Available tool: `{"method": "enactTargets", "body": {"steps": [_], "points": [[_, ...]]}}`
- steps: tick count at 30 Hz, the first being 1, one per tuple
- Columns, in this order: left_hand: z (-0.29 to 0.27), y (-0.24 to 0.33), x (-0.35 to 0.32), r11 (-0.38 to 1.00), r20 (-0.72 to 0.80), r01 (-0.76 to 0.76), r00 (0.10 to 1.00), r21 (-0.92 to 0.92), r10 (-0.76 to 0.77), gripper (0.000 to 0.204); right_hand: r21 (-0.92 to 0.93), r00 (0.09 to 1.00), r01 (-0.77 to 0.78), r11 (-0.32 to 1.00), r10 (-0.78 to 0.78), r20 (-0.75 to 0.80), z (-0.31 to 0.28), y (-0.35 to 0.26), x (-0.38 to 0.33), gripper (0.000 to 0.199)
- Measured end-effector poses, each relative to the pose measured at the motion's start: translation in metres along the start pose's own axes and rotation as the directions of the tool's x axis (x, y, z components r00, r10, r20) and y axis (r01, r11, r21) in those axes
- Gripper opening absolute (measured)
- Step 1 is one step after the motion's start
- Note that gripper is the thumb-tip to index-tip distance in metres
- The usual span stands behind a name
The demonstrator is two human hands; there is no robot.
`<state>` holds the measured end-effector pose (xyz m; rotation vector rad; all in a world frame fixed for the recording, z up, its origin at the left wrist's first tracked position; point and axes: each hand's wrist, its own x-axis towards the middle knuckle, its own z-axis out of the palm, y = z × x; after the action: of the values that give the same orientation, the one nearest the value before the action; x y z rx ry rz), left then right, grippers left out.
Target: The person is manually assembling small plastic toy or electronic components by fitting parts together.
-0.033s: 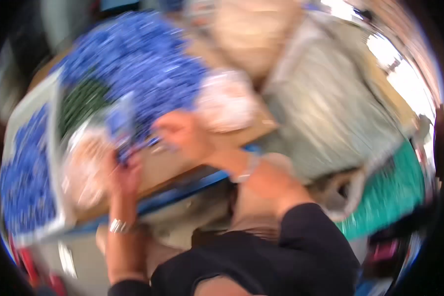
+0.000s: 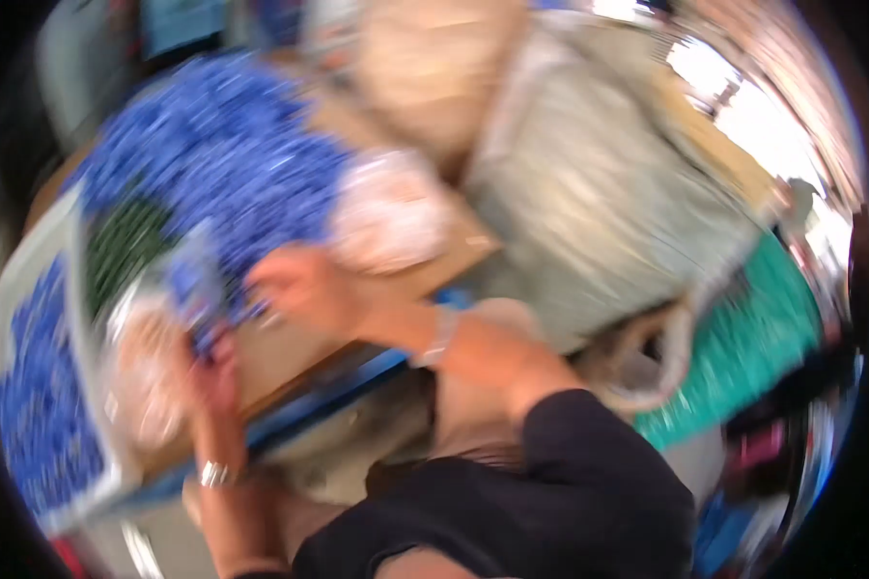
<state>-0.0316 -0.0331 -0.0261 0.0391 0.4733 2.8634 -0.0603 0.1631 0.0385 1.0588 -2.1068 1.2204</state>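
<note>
Our left hand point(image 2: 208, 362) rises from the lower edge with a bangle at the wrist, and its fingers close around a small blue packet point(image 2: 195, 282), held upright just beside a pale clear bag point(image 2: 150, 376); our right hand point(image 2: 304, 288) reaches across from the dark sleeve point(image 2: 589, 492), a bracelet at its wrist, and its fingertips meet the same blue packet from the right, though the blur keeps us from telling whether they pinch it or only touch it; the packet sits above the brown board point(image 2: 290, 352) with its blue edge, between the white tray of blue pieces point(image 2: 39, 405) on the left and the big heap of blue pieces point(image 2: 222, 164) behind; a whitish bag point(image 2: 391, 217) lies just beyond the right hand, and a large grey-green sack point(image 2: 599, 203) fills the right side, with teal cloth point(image 2: 753, 338) below it; against the earlier frame nothing differs; both hands, the packet and the heaps lie in the same places, under the same motion blur.
</note>
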Motion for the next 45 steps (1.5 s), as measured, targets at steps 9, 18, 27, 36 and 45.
{"method": "enactTargets", "body": {"steps": [9, 18, 27, 36, 45], "points": [[-0.014, 0.015, 0.004, 0.987, 0.043, 0.009, 0.999, 0.159, -0.016, 0.033, -0.111, 0.994, -0.092, 0.990, 0.084, -0.074, 0.004, -0.031, 0.004, 0.023], [-0.078, 0.038, 0.019, 0.979, 0.372, 0.164, 0.907, 0.117, -0.196, 0.038, 0.154, 0.909, -0.418, 0.896, 0.413, 0.060, 0.028, -0.010, 0.006, 0.036], [-0.005, -0.003, -0.006, 0.920, 0.278, 0.391, 0.883, 0.012, -0.378, 0.046, 0.525, 0.834, -0.537, 0.660, 0.509, 0.212, 0.010, -0.022, -0.006, 0.017], [0.002, -0.008, -0.014, 0.952, 0.217, 0.306, 0.928, 0.014, -0.302, 0.044, 0.670, 0.781, -0.591, 0.450, 0.527, 0.335, 0.002, -0.023, -0.006, 0.017], [-0.040, 0.010, 0.005, 0.923, 0.170, 0.097, 0.971, 0.371, -0.170, 0.036, 0.660, 0.821, -0.551, 0.511, 0.471, 0.321, 0.000, -0.027, -0.003, 0.024]]}}
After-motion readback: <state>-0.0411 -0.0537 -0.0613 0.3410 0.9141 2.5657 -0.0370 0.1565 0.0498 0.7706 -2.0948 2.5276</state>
